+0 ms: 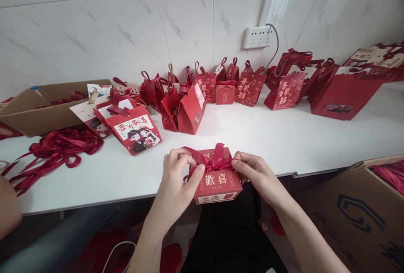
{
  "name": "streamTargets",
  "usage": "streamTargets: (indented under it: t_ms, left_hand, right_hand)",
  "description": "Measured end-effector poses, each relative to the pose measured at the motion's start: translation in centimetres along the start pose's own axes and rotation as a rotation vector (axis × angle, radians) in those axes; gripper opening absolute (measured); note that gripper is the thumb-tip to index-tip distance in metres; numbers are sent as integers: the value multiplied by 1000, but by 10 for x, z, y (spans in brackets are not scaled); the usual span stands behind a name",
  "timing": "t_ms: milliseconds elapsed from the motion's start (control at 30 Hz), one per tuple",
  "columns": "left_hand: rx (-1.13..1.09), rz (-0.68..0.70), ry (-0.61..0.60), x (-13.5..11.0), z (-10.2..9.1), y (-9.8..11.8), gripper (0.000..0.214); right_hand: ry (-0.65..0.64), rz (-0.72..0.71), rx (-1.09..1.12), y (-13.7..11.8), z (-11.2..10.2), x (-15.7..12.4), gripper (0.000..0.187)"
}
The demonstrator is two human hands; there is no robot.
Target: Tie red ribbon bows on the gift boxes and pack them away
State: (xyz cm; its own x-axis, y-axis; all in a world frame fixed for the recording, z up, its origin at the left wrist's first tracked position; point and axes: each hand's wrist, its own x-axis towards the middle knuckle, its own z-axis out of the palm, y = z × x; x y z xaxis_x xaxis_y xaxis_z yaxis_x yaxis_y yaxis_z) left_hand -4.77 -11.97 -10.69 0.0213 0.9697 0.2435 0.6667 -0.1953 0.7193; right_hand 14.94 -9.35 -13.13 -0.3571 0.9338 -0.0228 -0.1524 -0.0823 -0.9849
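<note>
So we've got both hands on a red gift box [217, 186], right at the near edge of the white table [268, 138], roughly mid-scene. Our left hand [176, 176] has the left part of the shiny red ribbon [217, 163] pinched between thumb and fingers, and our right hand [257, 172] is pinching it on the right; the ribbon crosses the box top in a bow. Can't tell if the box actually rests on the table. Near right we see a big cardboard carton [353, 214] with red stuff inside, and near left somebody else's arm [8, 210] pokes in. Farther back on the left there's a tangled ribbon heap [66, 144], then a tilted cartoon-couple bag [135, 134] and, mid-table, a pair of red bags [191, 111]. Far left we spot an open cardboard box [41, 121], far right a large red bag [345, 89], and up on the tiled wall [186, 16], a white power strip [258, 38].
</note>
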Motion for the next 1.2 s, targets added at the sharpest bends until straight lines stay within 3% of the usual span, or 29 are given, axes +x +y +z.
streamTargets:
  t_ms: [267, 433, 600, 900, 1033, 1200]
  left_hand:
    - [-220, -137, -114, -2, -1, -6, 28]
    - [-555, -241, -216, -4, 3, -16, 36]
    - [-831, -256, -216, -4, 10, -22, 33]
    - [-749, -210, -118, -4, 17, -27, 36]
    - [-752, -179, -139, -3, 20, -32, 36]
    - [-763, -160, -122, -2, 21, -34, 37]
  right_hand:
    - [42, -34, -129, 0, -1, 0, 44]
    - [47, -16, 13, 4, 1, 2, 42]
    - [123, -13, 158, 9, 3, 3, 40]
    - [186, 14, 337, 17, 7, 5, 42]
    - [246, 44, 426, 20, 14, 5, 44]
    - [263, 38, 397, 23, 13, 5, 45]
